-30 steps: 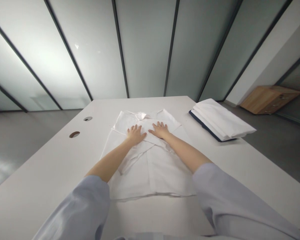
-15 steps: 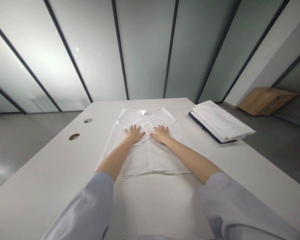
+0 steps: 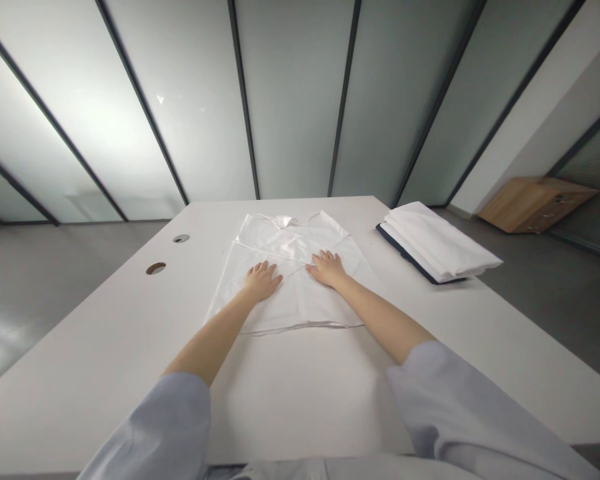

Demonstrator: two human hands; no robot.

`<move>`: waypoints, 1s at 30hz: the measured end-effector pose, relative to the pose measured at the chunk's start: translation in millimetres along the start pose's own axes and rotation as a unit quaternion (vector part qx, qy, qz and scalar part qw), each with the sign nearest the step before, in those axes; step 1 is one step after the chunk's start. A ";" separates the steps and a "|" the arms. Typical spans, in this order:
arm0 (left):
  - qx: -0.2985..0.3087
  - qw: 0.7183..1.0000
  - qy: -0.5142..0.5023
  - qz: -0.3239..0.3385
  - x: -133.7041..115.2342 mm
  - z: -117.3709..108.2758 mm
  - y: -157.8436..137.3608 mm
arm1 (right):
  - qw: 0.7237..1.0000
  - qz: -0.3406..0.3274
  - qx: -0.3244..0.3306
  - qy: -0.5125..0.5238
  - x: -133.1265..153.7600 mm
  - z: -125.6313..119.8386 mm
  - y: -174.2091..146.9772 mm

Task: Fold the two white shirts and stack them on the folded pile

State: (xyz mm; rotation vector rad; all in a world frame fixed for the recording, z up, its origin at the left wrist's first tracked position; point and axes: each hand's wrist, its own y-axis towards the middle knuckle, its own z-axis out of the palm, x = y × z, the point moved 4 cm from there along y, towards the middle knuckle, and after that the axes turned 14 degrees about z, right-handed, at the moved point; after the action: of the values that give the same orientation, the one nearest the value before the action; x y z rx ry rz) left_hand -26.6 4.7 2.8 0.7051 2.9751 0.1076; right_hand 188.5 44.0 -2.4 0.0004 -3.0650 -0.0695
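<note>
A white garment that looks like a shirt (image 3: 300, 307) lies spread on the table, its collar end away from me and a few creases across its middle. On its left half rests my left hand (image 3: 263, 281), palm down with the fingers apart. My right hand (image 3: 327, 269) lies flat on the right half, a little farther from me, its fingers spread. Neither hand grips the cloth. The garment's near hem shows as layered edges between my forearms.
The white table (image 3: 300, 387) has two round holes on the left, one with a metal insert (image 3: 181, 239). A stack of folded white cloth (image 3: 437, 240) with a dark layer (image 3: 405, 253) beneath sits at the right edge. Beyond stand frosted glass panels and a wooden cabinet (image 3: 535, 203).
My left hand has slid toward me and slightly left over the cloth. My right hand has shifted slightly right. The garment's middle looks flatter, and its near hem appears higher in view.
</note>
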 end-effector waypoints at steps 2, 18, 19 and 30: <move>-0.008 1.000 -0.006 -0.001 2.7 0.4 -5.9 | 1.000 -0.013 -0.014 -0.001 -3.2 -0.5 -10.8; -0.024 0.998 -0.047 0.017 10.3 -3.8 -16.5 | 0.999 -0.020 0.015 0.036 -20.2 -1.9 -27.6; -0.027 0.998 -0.047 0.017 10.5 -4.0 -16.3 | 0.999 -0.020 0.016 0.037 -20.1 -1.7 -27.8; -0.059 0.997 -0.014 0.045 -6.6 -17.8 -16.4 | 0.996 -0.028 -0.060 0.058 -14.2 -16.2 -30.1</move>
State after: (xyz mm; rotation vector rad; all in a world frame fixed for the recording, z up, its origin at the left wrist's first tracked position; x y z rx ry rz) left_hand -29.8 -13.7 19.4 0.8173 2.8825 0.2745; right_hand 203.9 13.3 11.3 0.0813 -2.9396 -0.2484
